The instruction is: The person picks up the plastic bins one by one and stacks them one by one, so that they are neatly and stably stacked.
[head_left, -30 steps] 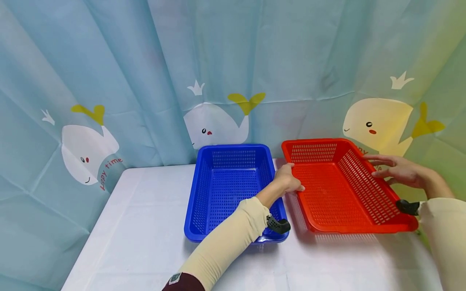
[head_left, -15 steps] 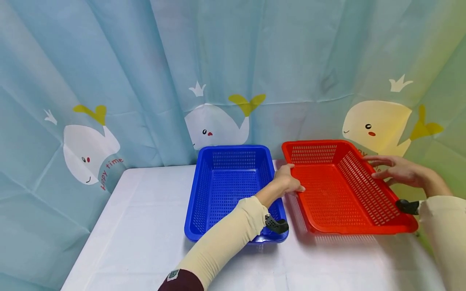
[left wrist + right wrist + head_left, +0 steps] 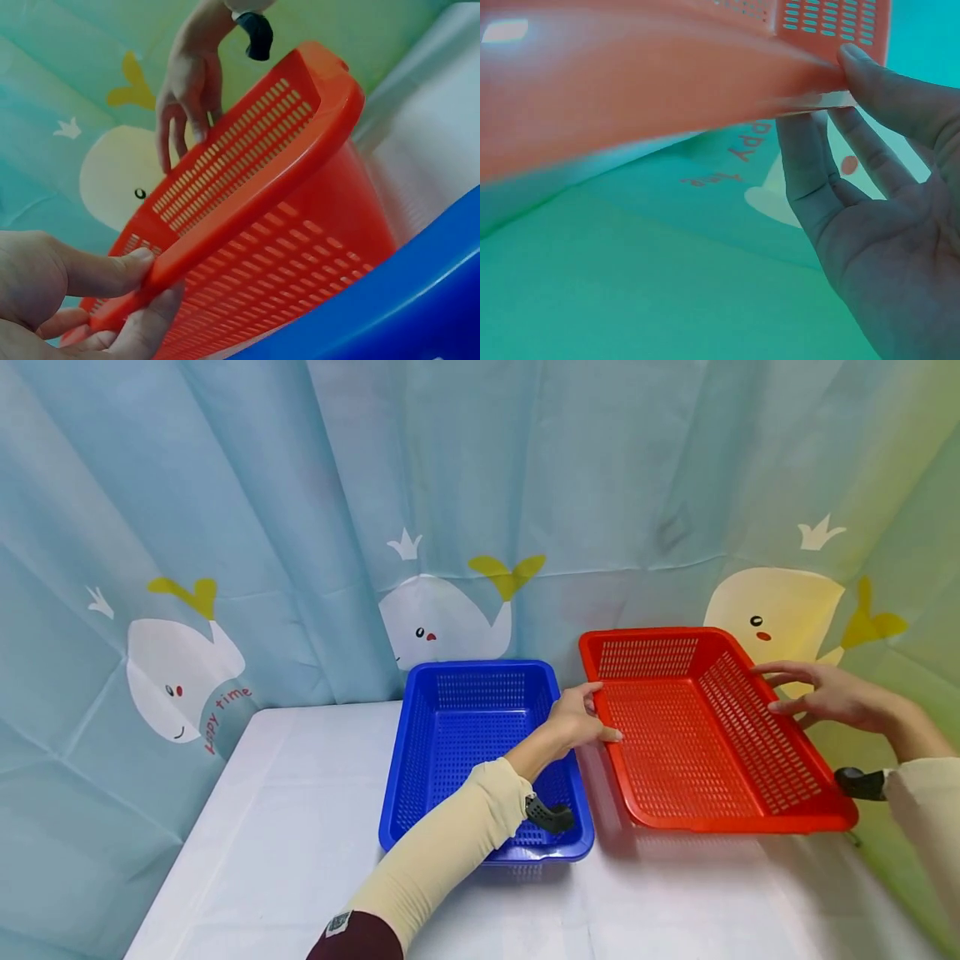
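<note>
A red rectangular plastic basket (image 3: 675,752) with slotted walls is held between my two hands at the right of the head view, raised over the white table. My left hand (image 3: 577,718) pinches its left rim, thumb on the inner side and fingers beneath, as the left wrist view shows on the rim (image 3: 225,225). On the opposite side my right hand (image 3: 836,693) grips the right rim, its thumb (image 3: 862,67) on the inside and fingers under the edge. Below my left forearm stands a blue basket (image 3: 480,752) of similar shape, partly covered by the sleeve.
The white table (image 3: 300,810) carries the blue basket near its back edge. Behind it hangs a light blue curtain (image 3: 262,485) printed with whales, which turns greenish along the right side, close to my right hand.
Both hands have lifted the red basket slightly upward, and its shadow on the table has shifted. My left forearm has drawn a little to the left. The blue basket stays put.
</note>
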The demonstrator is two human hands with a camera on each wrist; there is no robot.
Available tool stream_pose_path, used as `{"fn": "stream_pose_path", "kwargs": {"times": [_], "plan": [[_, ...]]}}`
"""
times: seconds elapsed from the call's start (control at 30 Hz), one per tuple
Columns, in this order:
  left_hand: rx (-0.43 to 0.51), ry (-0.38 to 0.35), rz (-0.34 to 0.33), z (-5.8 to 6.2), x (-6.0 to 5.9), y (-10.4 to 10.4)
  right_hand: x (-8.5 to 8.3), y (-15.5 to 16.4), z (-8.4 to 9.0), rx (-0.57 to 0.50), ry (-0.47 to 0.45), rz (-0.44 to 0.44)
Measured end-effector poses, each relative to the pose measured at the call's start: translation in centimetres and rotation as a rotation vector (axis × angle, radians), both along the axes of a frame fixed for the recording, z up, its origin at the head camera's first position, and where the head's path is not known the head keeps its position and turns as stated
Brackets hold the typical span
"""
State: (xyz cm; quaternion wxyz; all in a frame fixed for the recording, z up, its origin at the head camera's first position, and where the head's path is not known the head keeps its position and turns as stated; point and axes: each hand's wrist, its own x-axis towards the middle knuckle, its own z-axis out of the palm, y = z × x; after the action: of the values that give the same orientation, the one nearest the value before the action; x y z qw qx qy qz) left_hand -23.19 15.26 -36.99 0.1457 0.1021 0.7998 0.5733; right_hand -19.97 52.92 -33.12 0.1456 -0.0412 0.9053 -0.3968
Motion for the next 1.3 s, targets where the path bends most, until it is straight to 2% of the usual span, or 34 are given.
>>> {"fn": "stream_pose_path", "kwargs": {"times": [0.23,0.4,0.63,0.83,0.97,1.3], "plan": [[0.009,0.099,-0.048,1.1,-0.7,-1.2,0.1,-1.2,1.6,0.041,0.043,-0.008],[0.018,0.114,-0.079,2.1,-0.8,-2.0,0.6,-1.6,2.5,0.103,0.092,-0.012],[0.120,0.045,-0.122,4.1,-0.4,-3.1,1.2,-2.3,4.4,0.210,0.147,-0.050],[0.189,-0.001,-0.154,5.9,-0.2,-3.7,1.5,-2.8,6.0,0.264,0.157,-0.067],[0.213,-0.028,-0.147,6.3,-0.3,-3.6,1.3,-2.5,6.0,0.279,0.163,-0.064],[0.247,-0.033,-0.181,5.8,-0.3,-4.0,1.0,-2.0,5.5,0.280,0.192,-0.044]]}}
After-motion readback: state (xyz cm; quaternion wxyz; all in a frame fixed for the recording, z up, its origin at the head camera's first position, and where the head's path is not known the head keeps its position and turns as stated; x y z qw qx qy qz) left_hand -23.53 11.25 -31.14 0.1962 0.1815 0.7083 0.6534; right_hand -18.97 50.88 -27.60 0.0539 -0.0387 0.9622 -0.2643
